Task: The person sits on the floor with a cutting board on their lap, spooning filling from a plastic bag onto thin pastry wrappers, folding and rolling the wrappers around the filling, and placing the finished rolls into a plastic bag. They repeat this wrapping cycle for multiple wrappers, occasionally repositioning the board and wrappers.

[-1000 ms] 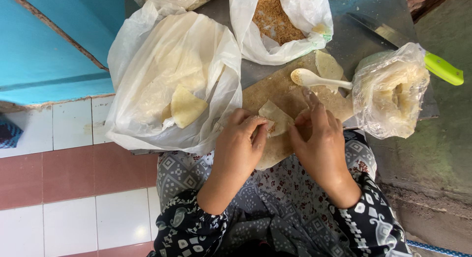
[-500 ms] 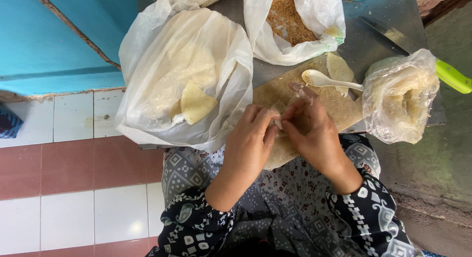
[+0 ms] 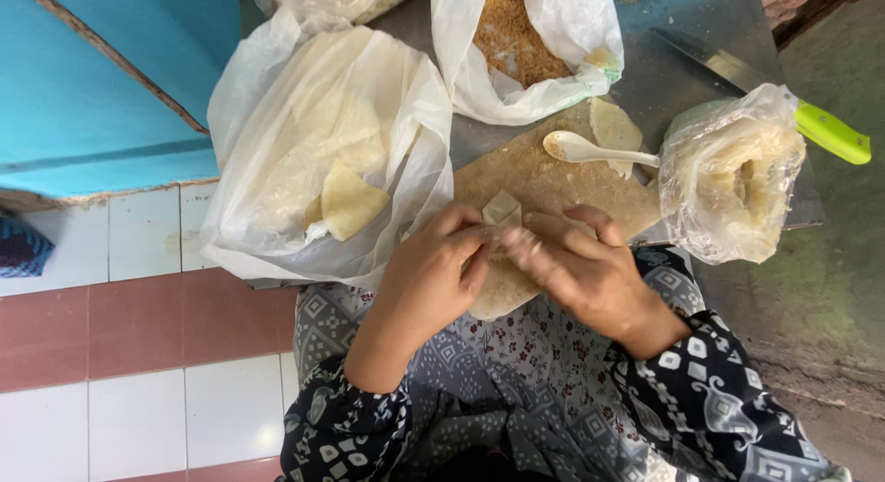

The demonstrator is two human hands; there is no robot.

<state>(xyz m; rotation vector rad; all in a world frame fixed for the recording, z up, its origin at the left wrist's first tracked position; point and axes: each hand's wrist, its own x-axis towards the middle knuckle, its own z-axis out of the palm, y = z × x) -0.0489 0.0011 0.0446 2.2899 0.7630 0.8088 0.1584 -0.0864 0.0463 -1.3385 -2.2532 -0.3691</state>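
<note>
Both hands, left hand (image 3: pixel 433 275) and right hand (image 3: pixel 581 270), pinch a partly folded pastry sheet (image 3: pixel 502 210) on the wooden board (image 3: pixel 553 182); beside the board, the bag of sheets (image 3: pixel 323 159) remains well stocked.

a grey metal tabletop (image 3: pixel 687 81) is carrying everything here, running from the blue wall across to the right. a wooden cutting board (image 3: pixel 544 182) is lying on it nearest the person, dusted with crumbs, its near end hanging over the lap. to the left a large white plastic bag of pale wrappers (image 3: pixel 323 159) is sitting open, touching the board's edge. behind the board a bag of brown crumbs (image 3: pixel 521 44) is slumping open. at the right a clear bag of pale filling (image 3: pixel 737 173) is resting, and behind it a knife with a green handle (image 3: pixel 830 132) is lying flat.
</note>
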